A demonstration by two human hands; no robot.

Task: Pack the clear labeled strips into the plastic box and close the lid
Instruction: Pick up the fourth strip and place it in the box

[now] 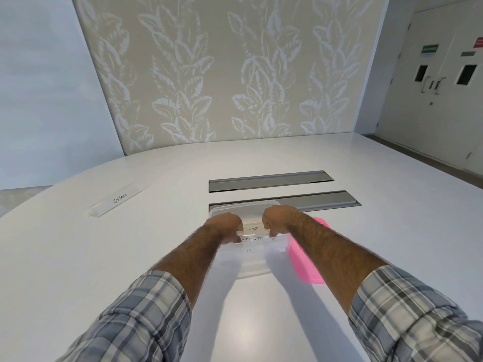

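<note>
A clear plastic box (251, 267) stands on the white table in front of me, with labeled clear strips (254, 239) lying inside it. My left hand (225, 226) and my right hand (278, 218) both reach into the box, each closed on one end of a clear strip (253, 232) held across the opening. A pink lid (307, 259) lies flat on the table, touching the right side of the box. Another clear strip marked "OSTRICH" (116, 202) lies apart at the far left of the table.
Two grey recessed cable trays (269, 180) (326, 201) sit in the table (130, 257) just beyond the box. A leaf-patterned wall stands behind the table, and double doors are at the far right.
</note>
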